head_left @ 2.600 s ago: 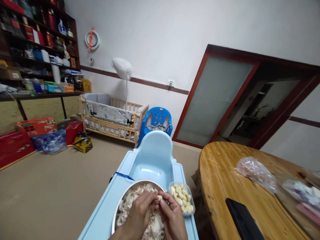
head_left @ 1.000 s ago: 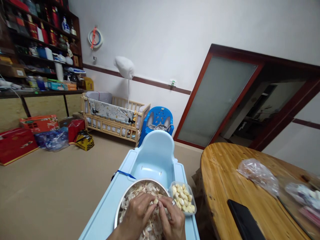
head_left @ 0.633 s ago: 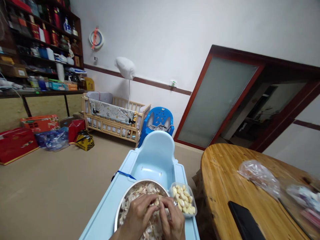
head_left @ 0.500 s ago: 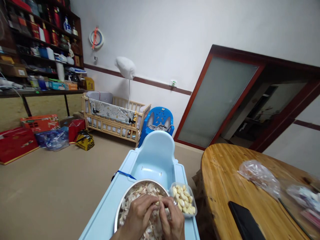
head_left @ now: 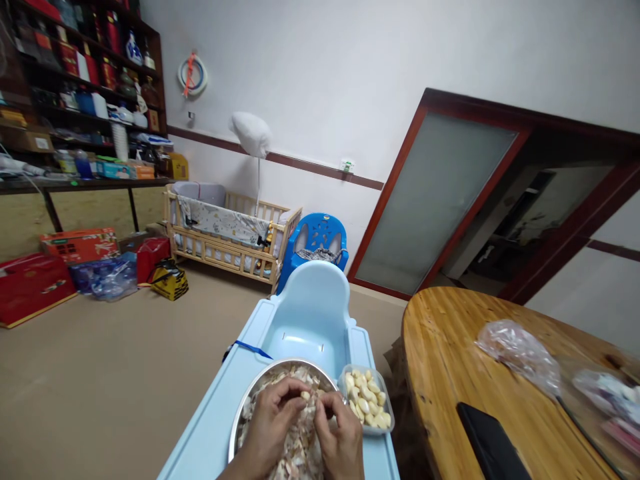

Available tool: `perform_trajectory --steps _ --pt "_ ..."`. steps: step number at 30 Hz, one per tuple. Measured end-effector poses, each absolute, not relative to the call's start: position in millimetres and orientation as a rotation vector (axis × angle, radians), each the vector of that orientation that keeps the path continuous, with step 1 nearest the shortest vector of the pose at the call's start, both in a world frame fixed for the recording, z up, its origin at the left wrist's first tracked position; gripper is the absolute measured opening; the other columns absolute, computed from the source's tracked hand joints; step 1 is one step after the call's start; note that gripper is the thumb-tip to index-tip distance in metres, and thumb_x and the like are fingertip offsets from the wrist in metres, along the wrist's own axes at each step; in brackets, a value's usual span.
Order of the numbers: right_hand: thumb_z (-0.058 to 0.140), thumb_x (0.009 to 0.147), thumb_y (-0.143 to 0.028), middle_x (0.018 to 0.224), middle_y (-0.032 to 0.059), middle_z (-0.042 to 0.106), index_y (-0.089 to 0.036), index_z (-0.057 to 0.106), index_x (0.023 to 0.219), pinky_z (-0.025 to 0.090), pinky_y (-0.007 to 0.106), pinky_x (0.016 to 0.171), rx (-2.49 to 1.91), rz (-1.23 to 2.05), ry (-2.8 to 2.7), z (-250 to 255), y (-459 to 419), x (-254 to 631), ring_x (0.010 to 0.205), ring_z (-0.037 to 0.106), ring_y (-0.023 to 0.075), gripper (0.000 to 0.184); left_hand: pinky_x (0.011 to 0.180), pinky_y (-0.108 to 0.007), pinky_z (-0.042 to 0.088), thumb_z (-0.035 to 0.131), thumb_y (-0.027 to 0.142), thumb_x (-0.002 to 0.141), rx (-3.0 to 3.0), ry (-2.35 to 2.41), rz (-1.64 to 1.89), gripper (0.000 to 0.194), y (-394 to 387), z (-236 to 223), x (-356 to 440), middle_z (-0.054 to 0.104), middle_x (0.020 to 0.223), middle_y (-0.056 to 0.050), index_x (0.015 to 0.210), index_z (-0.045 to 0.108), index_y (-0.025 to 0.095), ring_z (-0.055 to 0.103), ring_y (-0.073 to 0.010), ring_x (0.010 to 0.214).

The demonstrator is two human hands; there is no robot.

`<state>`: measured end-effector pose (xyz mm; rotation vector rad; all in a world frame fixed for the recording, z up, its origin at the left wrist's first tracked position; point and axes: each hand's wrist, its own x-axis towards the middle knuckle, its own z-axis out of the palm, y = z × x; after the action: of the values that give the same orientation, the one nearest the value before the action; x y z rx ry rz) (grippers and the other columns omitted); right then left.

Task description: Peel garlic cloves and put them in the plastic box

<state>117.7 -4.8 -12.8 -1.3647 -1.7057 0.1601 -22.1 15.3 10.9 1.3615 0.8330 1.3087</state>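
Observation:
Over a round metal bowl (head_left: pixel 234 433) full of garlic skins (head_left: pixel 295 440), my left hand (head_left: pixel 274 417) pinches a small pale garlic clove (head_left: pixel 305 395) between thumb and fingertips. Close by on the right, my right hand (head_left: pixel 340 430) has its thumb and forefinger pressed together; what sits between them, perhaps a bit of skin, is too small to make out. A clear plastic container (head_left: pixel 391 417) of peeled garlic cloves (head_left: pixel 367 398) stands right of the bowl. Both rest on the tray of a light blue child's chair (head_left: pixel 200 443).
To the right is a wooden table (head_left: pixel 435 353) bearing a black phone (head_left: pixel 493 440) and a crumpled plastic bag (head_left: pixel 520 353). A blue plastic chair (head_left: pixel 320 233) and a wooden crib (head_left: pixel 230 257) stand beyond. Bags (head_left: pixel 35 290) lie on the floor at left.
My hands have drawn slightly apart, the left one moving a little left. The garlic clove now shows at the left fingertips.

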Motion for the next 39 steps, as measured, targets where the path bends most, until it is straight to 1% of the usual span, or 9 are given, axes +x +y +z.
perform_trajectory --steps 5,9,11,13,15,20,26,32,39 --pt "0.047 0.083 -0.018 0.058 -0.0006 0.062 -0.020 0.055 0.066 0.043 0.020 0.052 -1.421 0.136 -1.813 -18 -2 116 0.052 0.059 0.0133 0.020 0.075 -0.026 0.047 0.062 0.021 0.073 1.202 0.803 1.280 0.009 21 13 -24 0.070 0.079 -0.003 0.079 0.068 0.018 0.063 -0.0198 0.080" --pt "0.050 0.082 -0.017 0.058 -0.0005 0.064 -0.021 0.058 0.065 0.044 0.021 0.052 -1.469 0.070 -1.896 -18 -3 116 0.054 0.062 0.0154 0.019 0.077 -0.027 0.047 0.064 0.022 0.073 1.211 0.817 1.256 0.012 23 11 -24 0.071 0.083 -0.004 0.082 0.070 0.018 0.063 -0.0208 0.083" --pt "0.048 0.081 -0.013 0.067 0.0011 0.068 -0.022 0.062 0.075 0.047 0.023 0.055 -1.441 0.073 -1.936 -16 -4 117 0.061 0.065 0.0170 0.018 0.078 -0.028 0.047 0.064 0.023 0.072 1.211 0.809 1.259 0.014 22 9 -24 0.071 0.086 -0.005 0.084 0.070 0.019 0.063 -0.0213 0.085" --pt "0.044 0.079 -0.007 0.081 0.0035 0.071 -0.022 0.064 0.093 0.050 0.025 0.062 -1.381 0.081 -1.950 -14 -4 118 0.071 0.067 0.0183 0.028 0.079 -0.029 0.047 0.065 0.025 0.073 1.210 0.797 1.260 0.016 22 7 -24 0.071 0.089 -0.006 0.087 0.070 0.019 0.063 -0.0219 0.086" --pt "0.043 0.078 -0.006 0.091 0.0050 0.071 -0.021 0.062 0.102 0.052 0.026 0.067 -1.337 0.096 -1.936 -10 -5 119 0.078 0.067 0.0188 0.034 0.079 -0.029 0.047 0.064 0.027 0.073 1.216 0.785 1.258 0.017 22 7 -25 0.072 0.089 -0.006 0.088 0.070 0.019 0.063 -0.0222 0.087" --pt "0.048 0.084 -0.018 0.086 0.0048 0.071 -0.021 0.065 0.091 0.052 0.026 0.069 -1.340 0.201 -1.772 2 -10 117 0.077 0.067 0.0185 0.018 0.074 -0.028 0.047 0.068 0.024 0.068 1.206 0.761 1.247 0.014 23 11 -25 0.072 0.079 -0.005 0.081 0.070 0.018 0.064 -0.0215 0.079" --pt "0.054 0.081 -0.017 0.077 0.0023 0.068 -0.021 0.064 0.082 0.051 0.023 0.065 -1.186 0.174 -1.675 18 -10 115 0.072 0.065 0.0159 0.011 0.069 -0.027 0.048 0.063 0.013 0.063 1.250 0.777 1.200 0.017 22 16 -24 0.073 0.073 -0.004 0.077 0.072 0.017 0.064 -0.0205 0.072" --pt "0.050 0.080 -0.010 0.071 0.0013 0.064 -0.021 0.061 0.077 0.048 0.024 0.061 -1.121 0.196 -1.778 24 -7 118 0.067 0.061 0.0150 0.015 0.074 -0.028 0.047 0.057 0.007 0.062 1.410 0.827 1.197 0.028 21 17 -24 0.074 0.077 -0.004 0.079 0.075 0.020 0.064 -0.0220 0.078" --pt "0.047 0.081 -0.009 0.068 -0.0003 0.058 -0.021 0.053 0.072 0.043 0.024 0.061 -1.155 0.228 -1.820 18 -7 121 0.065 0.056 0.0143 0.016 0.074 -0.028 0.046 0.057 0.007 0.063 1.498 0.845 1.190 0.026 20 18 -25 0.074 0.077 -0.003 0.073 0.076 0.022 0.064 -0.0219 0.078"
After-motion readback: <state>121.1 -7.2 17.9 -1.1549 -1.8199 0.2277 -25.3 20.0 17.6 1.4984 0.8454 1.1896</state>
